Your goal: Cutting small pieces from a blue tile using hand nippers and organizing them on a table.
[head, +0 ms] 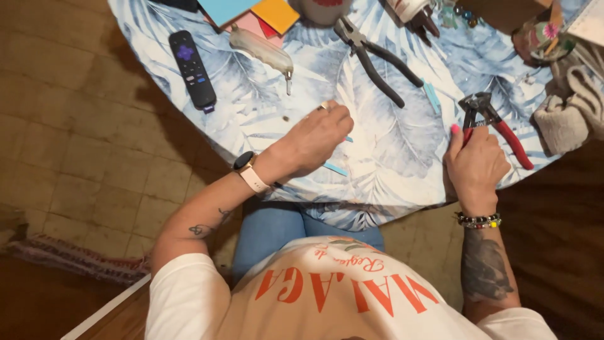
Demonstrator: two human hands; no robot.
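Starting at the upper left of the frame, a black remote control [192,69] with a purple pad lies flat on the round table [402,170], whose cloth is printed with pale blue leaves, and just right of it a translucent, lumpy glue gun [263,51] rests on its side with its nozzle pointing down the frame, below a fan of coloured card sheets [251,12]. Lower, near the centre, the left hand [318,140], with a pale-strapped watch at the wrist, rests on the cloth with its fingers curled narrowly over a thin teal strip [335,169]; the strip pokes out on either side of the hand, seemingly pinned so it stays put. Above and to the right, long-nosed pliers [376,58] with black handles lie open on the cloth beside another short teal strip [432,97], within easy reach. Further right, the right hand [475,167], wearing a beaded bracelet, is closed round one red rubber-coated handle of the metal nippers [492,123], whose dark steel head points up the frame; the other handle splays free toward the right. At the right edge sits folded knitted beige cloth [569,104].
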